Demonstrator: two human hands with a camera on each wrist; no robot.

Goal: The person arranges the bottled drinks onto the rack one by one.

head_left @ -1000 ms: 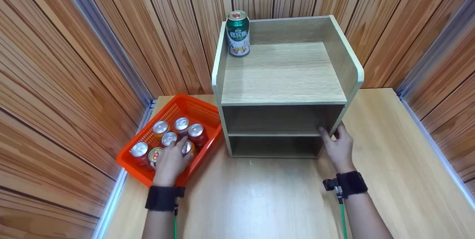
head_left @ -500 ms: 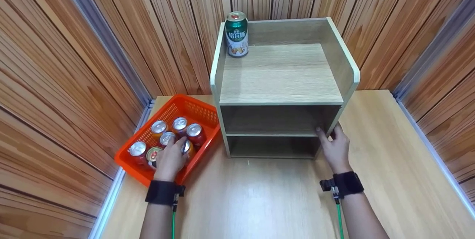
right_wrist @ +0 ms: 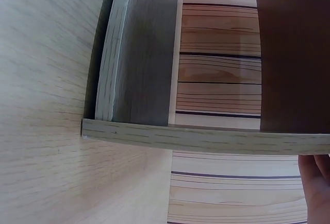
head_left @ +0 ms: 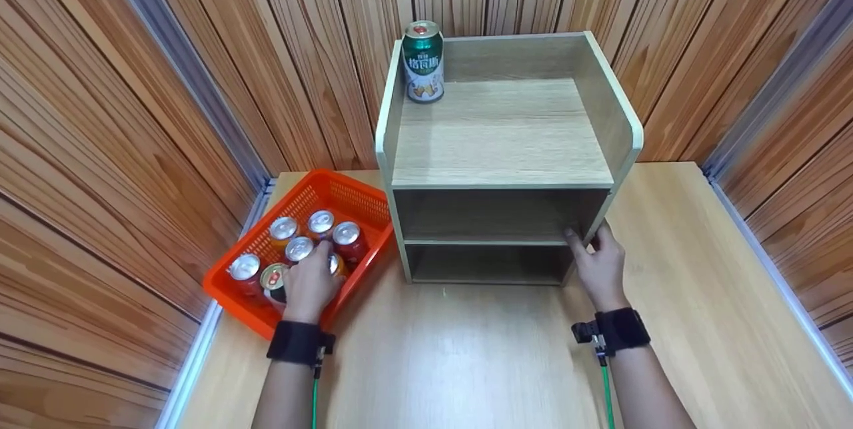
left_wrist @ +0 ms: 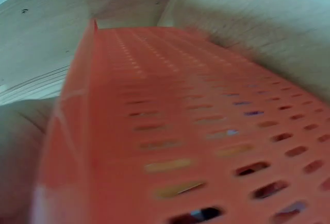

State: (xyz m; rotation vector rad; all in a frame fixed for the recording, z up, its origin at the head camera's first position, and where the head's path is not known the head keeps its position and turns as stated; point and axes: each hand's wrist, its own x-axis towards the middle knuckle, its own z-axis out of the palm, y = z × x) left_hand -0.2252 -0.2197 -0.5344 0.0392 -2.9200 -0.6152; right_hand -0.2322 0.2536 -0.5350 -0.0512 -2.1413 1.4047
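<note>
Work in hand: drink cans are going from the orange basket point(head_left: 233, 296) up onto the wooden shelf unit point(head_left: 500, 142), as far as the layout suggests.
Done: one green can point(head_left: 423, 62) stands upright on the top board of the unit, in the back left corner against the side panel.
Left: six cans point(head_left: 303, 246) stand upright in the basket, silver tops up; both lower compartments of the unit look unfilled from the head view.
Left hand point(head_left: 308, 286): reaches into the near part of the basket, fingers curled over a can point(head_left: 337, 265) with an orange side, most of it hidden under the hand. Whether the hold is firm cannot be told, and the can has not left the basket.
Left wrist view: only the blurred perforated wall of the basket, close up; no fingers show.
Right hand point(head_left: 600, 266): braces the unit's right side panel at the level of the middle board, thumb curled round the front edge, the other fingers along the outside of the panel.
Right wrist view: looks through the open-backed compartment to the slatted wall; a fingertip shows at the lower right corner.
Surface: light wood-grain table point(head_left: 466, 362), basket at its left edge, shelf unit near the middle and back.
Room: vertical brown wood slat walls point(head_left: 133, 82) on three sides, with pale metal rails running along the corners.
</note>
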